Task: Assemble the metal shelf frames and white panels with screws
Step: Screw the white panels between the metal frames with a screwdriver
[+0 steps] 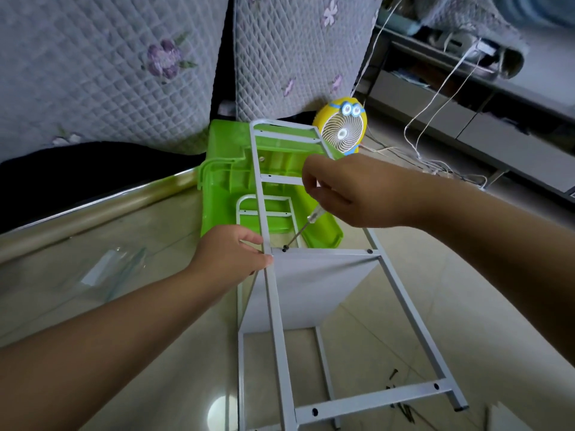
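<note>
A white metal ladder-shaped frame point(281, 331) lies on top, running from near me to the green stool. A white panel point(308, 290) stands on edge under its middle crossbar point(326, 252), between it and a second frame point(241, 353) on the floor. My left hand point(231, 255) grips the upper frame's left rail at that crossbar. In my right hand point(345, 189) is a screwdriver point(303, 227), its tip on a black screw point(284, 249) at the crossbar's left end. Another black screw point(369, 251) sits at the right end.
An upturned green plastic stool point(224, 181) lies under the frame's far end. A yellow cartoon fan point(342, 127) stands behind it, with cables trailing right. Loose black screws point(401, 399) lie on the tiled floor. A clear plastic bag point(112, 269) lies at left. Quilted cushions rise behind.
</note>
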`<action>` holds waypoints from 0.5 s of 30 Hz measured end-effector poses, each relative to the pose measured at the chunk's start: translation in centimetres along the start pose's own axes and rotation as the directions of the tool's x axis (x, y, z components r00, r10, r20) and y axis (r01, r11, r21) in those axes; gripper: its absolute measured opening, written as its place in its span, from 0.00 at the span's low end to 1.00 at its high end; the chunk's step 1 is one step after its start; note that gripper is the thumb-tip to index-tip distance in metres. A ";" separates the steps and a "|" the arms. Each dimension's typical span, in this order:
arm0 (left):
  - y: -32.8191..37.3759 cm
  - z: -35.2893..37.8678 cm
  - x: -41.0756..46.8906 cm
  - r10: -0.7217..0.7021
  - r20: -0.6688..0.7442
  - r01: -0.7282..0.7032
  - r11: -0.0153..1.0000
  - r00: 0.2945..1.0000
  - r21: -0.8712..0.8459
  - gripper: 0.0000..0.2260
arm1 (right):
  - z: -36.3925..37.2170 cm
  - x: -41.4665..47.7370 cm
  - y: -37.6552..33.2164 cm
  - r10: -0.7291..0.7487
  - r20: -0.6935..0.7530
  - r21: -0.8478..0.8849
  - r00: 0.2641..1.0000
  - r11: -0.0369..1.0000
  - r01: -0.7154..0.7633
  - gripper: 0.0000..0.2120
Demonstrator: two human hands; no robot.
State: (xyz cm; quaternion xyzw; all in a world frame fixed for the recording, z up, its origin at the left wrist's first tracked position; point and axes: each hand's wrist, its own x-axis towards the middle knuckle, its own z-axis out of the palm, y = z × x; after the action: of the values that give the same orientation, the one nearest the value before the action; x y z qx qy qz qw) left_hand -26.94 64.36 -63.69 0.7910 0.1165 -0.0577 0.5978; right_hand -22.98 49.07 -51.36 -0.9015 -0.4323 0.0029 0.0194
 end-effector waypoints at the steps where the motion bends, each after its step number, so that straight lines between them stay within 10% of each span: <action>1: 0.0 0.0 0.0 0.001 0.000 -0.001 1.000 1.000 0.000 0.10 | 0.0 0.0 0.1 -0.031 -0.057 -0.001 0.998 1.000 0.031 0.10; 6: -0.1 0.1 0.0 0.010 0.001 -0.010 1.000 1.000 0.011 0.10 | 0.9 0.6 0.6 -0.112 -0.214 -0.084 0.970 0.992 0.096 0.17; 15: 0.0 -0.3 0.1 -0.012 0.021 0.012 1.000 1.000 -0.007 0.09 | 0.8 0.2 2.5 -0.067 -0.004 -0.161 0.998 0.985 0.065 0.12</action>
State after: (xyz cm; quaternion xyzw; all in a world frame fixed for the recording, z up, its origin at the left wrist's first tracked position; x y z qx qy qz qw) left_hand -26.82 64.63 -63.65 0.7874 0.1154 -0.0692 0.6016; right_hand -20.94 47.72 -52.22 -0.8853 -0.4607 -0.0366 -0.0513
